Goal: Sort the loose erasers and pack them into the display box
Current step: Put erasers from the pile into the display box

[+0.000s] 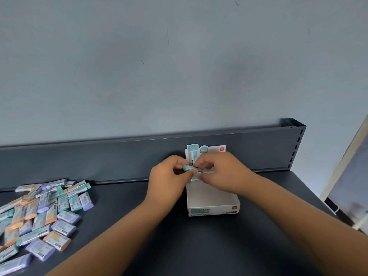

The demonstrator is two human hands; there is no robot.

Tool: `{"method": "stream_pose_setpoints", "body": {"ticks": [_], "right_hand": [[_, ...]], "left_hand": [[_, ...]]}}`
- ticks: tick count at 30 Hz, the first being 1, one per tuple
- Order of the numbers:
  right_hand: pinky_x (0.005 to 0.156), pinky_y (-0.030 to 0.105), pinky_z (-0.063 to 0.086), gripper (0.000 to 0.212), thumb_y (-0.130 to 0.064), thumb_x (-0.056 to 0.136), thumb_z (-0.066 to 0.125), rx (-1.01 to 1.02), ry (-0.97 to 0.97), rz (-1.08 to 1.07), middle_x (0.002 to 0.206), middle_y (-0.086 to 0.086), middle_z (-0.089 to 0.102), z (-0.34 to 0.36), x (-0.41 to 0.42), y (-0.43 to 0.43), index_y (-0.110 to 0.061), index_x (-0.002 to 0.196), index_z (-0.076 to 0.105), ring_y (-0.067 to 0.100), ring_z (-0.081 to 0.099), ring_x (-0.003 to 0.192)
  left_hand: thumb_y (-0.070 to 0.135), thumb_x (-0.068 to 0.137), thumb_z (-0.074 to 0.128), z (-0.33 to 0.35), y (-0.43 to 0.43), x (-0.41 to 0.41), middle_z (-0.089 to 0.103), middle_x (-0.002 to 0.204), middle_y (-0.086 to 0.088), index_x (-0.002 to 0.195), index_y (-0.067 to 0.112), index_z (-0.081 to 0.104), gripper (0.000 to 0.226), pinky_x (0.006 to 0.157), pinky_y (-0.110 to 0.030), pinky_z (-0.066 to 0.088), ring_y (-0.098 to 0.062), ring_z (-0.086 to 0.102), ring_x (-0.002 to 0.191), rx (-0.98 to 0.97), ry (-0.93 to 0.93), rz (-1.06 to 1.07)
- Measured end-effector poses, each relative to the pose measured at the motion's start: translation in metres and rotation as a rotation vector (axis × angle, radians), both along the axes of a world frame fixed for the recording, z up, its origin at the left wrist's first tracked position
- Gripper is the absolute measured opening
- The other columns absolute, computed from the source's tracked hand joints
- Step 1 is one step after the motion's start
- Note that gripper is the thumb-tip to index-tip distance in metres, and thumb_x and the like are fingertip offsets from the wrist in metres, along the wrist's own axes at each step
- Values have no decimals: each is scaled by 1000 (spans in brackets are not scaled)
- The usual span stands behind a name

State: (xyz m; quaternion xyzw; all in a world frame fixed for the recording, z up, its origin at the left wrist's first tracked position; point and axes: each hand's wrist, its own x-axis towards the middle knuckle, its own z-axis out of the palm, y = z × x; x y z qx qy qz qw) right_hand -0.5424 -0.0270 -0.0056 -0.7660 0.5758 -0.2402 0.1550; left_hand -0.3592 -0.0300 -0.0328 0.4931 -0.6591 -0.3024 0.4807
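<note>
- Forearms lay nearest me, meeting over the box. The left hand (169, 174) and right hand (223, 172) each pinched one end of a long teal-capped eraser (194, 169), fingertips curled round it.
- That eraser hung between the two hands, above the far half of the display box (214, 208). I could not tell whether it touched the box.
- Its long axis ran from hand to hand, nearly level. The teal cap pointed toward the left hand and the printed sleeve toward the right, dipping slightly that way.
- Below the right wrist, the box's near half showed bare pale floor, and the hands hid the far half. I judged packing barely begun.
- Just beyond the fingers, the header card (205, 151) stood upright.
- Well off to the left of the left hand, the pile of loose erasers (43, 214) lay mixed: purple, orange and teal, long and short. I judged most of the sorting was yet to do.
</note>
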Motion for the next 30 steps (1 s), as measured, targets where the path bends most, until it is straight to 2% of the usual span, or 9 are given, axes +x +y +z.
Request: {"method": "stream_pose_setpoints", "body": {"ticks": [4, 7, 11, 15, 19, 23, 26, 28, 30], "right_hand": [[85, 36, 56, 18, -29, 84, 74, -78, 36, -63, 98, -12, 74, 2, -7, -1, -28, 101, 74, 6, 67, 92], [83, 39, 55, 19, -35, 87, 67, -138, 250, -66, 101, -9, 72, 1, -8, -2, -28, 103, 76, 14, 64, 95], [77, 33, 53, 21, -38, 89, 60, -189, 405, -77, 103, -5, 69, -6, -3, -5, -28, 103, 73, 20, 62, 98], [68, 30, 44, 16, -35, 92, 56, -206, 468, -95, 103, -3, 67, -12, 2, -8, -28, 101, 68, 23, 61, 98], [68, 32, 43, 18, -29, 96, 52, -207, 552, -88, 106, 3, 65, -15, 8, -9, -24, 106, 66, 26, 61, 101], [71, 35, 46, 20, -27, 96, 51, -182, 535, -115, 110, 5, 65, -16, 12, -9, -22, 111, 63, 29, 61, 103], [68, 33, 41, 20, -25, 98, 51, -169, 502, -144, 110, 8, 65, -18, 17, -7, -19, 116, 55, 31, 60, 97], [64, 33, 37, 14, -24, 98, 51, -174, 479, -163, 106, 8, 65, -19, 19, -6, -18, 110, 48, 30, 52, 84], [64, 33, 36, 11, -25, 97, 51, -165, 461, -183, 104, 8, 65, -19, 19, -5, -22, 98, 41, 29, 48, 80]], "left_hand": [[17, 79, 84, -1, -6, -5, 76, 89, 14, 95, 25, 73, 21, 79, -22, 56, 2, 70, 85, 15, -34, -41], [22, 77, 84, -6, -14, -6, 71, 92, 15, 94, 25, 76, 19, 79, -24, 52, -7, 65, 91, -82, -270, -11], [30, 77, 79, -11, -23, -10, 62, 97, 6, 96, 27, 78, 19, 82, -31, 49, -23, 56, 94, -161, -576, 30], [28, 83, 70, -10, -22, -14, 55, 95, 4, 93, 26, 76, 12, 80, -33, 49, -24, 50, 95, -149, -659, 75], [26, 82, 65, -4, -25, -15, 60, 91, -1, 88, 20, 74, 11, 69, -31, 48, -26, 58, 89, -140, -760, 82], [20, 81, 64, 3, -28, -20, 63, 88, -2, 78, 16, 62, 6, 63, -32, 45, -26, 61, 87, -126, -860, 106], [11, 83, 61, 5, -27, -24, 65, 89, -5, 74, 17, 49, 16, 62, -32, 41, -29, 63, 88, -106, -945, 106], [7, 85, 56, 7, -23, -27, 65, 94, -8, 78, 16, 50, 13, 63, -33, 42, -30, 61, 90, -127, -987, 100], [6, 88, 54, 8, -19, -29, 64, 101, -8, 91, 13, 60, 10, 64, -33, 42, -30, 61, 94, -146, -1015, 113]]}}
